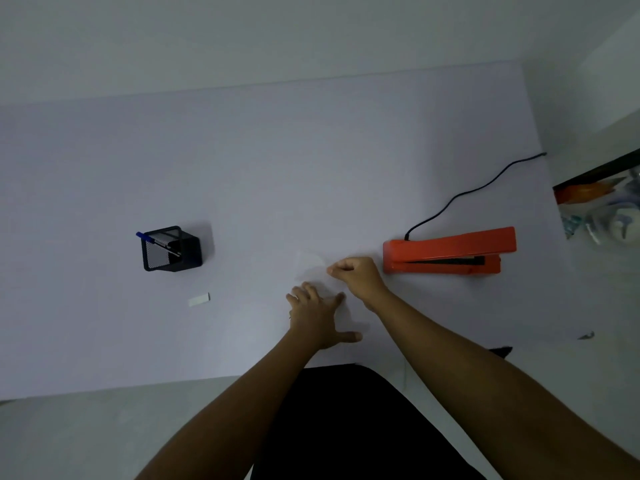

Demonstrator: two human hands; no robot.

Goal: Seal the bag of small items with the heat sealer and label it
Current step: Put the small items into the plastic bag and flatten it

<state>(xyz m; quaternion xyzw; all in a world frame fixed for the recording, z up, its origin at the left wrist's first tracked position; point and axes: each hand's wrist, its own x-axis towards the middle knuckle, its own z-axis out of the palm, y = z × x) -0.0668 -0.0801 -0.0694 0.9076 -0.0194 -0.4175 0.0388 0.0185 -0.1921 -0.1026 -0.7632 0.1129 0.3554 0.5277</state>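
Observation:
A clear plastic bag (311, 263) lies flat on the white table (242, 168), faint against the surface. My left hand (317, 315) presses flat on its near part with fingers spread. My right hand (356, 273) has curled fingers and pinches the bag's right edge. The orange heat sealer (450, 251) stands just right of my right hand, its jaw slightly raised. A small white label (200, 299) lies on the table to the left. What the bag holds cannot be made out.
A black mesh pen holder (171, 249) with a blue pen (156, 241) stands at the left. The sealer's black cord (478, 190) runs back right off the table. Clutter sits on a shelf (602, 202) at the far right.

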